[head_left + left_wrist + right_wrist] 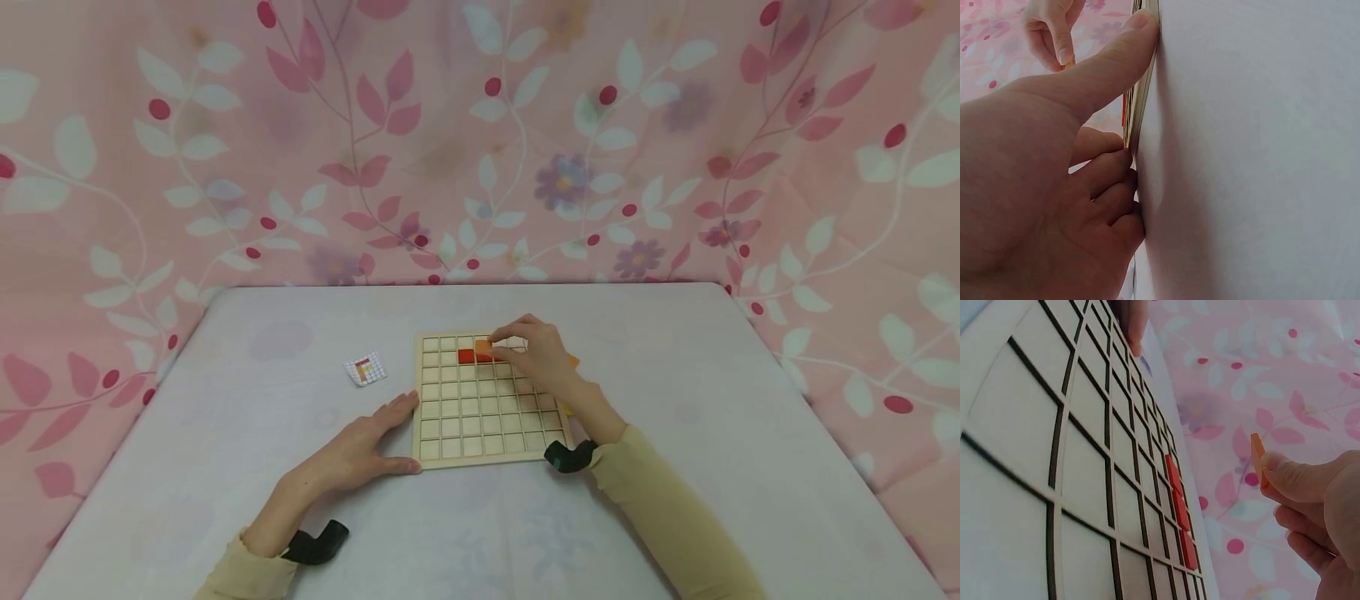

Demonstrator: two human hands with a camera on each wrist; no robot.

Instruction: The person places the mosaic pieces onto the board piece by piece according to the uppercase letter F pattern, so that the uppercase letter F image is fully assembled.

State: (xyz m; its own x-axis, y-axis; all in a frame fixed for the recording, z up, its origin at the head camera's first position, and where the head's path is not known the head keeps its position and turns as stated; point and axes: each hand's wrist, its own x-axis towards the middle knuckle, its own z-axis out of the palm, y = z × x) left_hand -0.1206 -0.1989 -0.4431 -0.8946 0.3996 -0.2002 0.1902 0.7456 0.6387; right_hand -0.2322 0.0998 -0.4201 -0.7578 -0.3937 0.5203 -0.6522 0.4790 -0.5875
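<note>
A wooden grid board (480, 417) lies flat on the table. In its second row from the far side are three red tiles (1180, 509), partly covered by the right hand in the head view. My right hand (536, 354) pinches a thin orange square tile (1259, 461) between thumb and fingers, raised over the board's far part. Along the left side rests my left hand (352, 450), its fingertips at the board's left edge and its thumb (1138, 28) at the near left corner.
Left of the board lies a small paper card (365, 368) printed with a coloured grid pattern. An orange piece (573, 361) and a yellow piece (568, 410) show at the board's right side, mostly hidden by the right arm. Pink floral cloth (480, 167) hangs behind the white-covered table (262, 400).
</note>
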